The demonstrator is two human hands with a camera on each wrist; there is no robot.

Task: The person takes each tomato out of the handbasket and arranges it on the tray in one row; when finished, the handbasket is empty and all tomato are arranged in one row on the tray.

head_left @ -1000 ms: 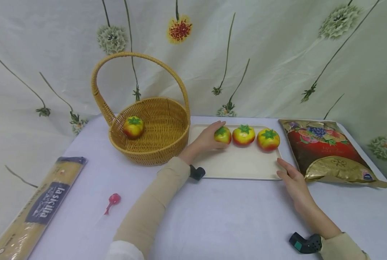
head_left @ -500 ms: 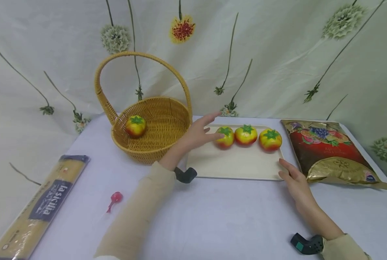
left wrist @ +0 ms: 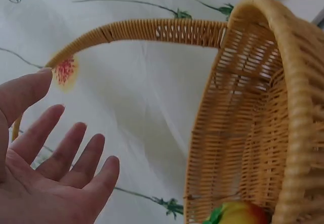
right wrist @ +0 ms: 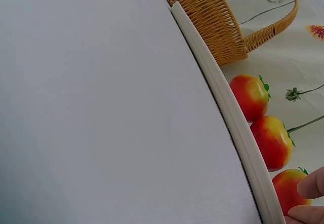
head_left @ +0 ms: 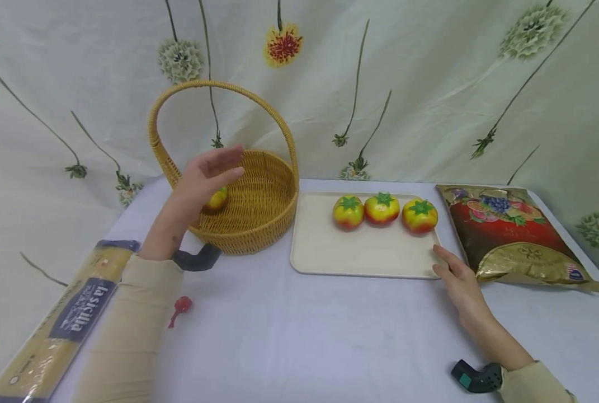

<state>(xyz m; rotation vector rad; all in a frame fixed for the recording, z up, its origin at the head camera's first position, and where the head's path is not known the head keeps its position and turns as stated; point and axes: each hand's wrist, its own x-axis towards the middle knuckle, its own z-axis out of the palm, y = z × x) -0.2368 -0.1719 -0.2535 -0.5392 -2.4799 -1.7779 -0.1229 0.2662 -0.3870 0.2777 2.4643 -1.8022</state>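
My left hand (head_left: 198, 182) is raised over the left side of a wicker basket (head_left: 251, 238), fingers apart and nothing in the palm. In the left wrist view the basket's handle (left wrist: 167, 30) passes behind the thumb. One red-and-yellow fruit with a green cap, like a persimmon (head_left: 217, 200), lies in the basket, partly hidden by that hand. Three similar fruits stand in a row on a cream tray (head_left: 362, 260): a left one (head_left: 348, 214), a middle one (head_left: 381, 210) and a right one (head_left: 420, 217). My right hand (head_left: 462, 288) rests with relaxed fingers at the tray's right edge.
A brown and red foil bag (head_left: 510, 229) lies right of the tray. On the left are a pasta packet (head_left: 78, 313) and a small pink lollipop-shaped thing (head_left: 182, 305). Behind the white table hangs a flowered cloth (head_left: 420, 112).
The left hand has let go of the tray's left fruit and swung left to the basket. That fruit stays on the tray. My right hand has kept its place.
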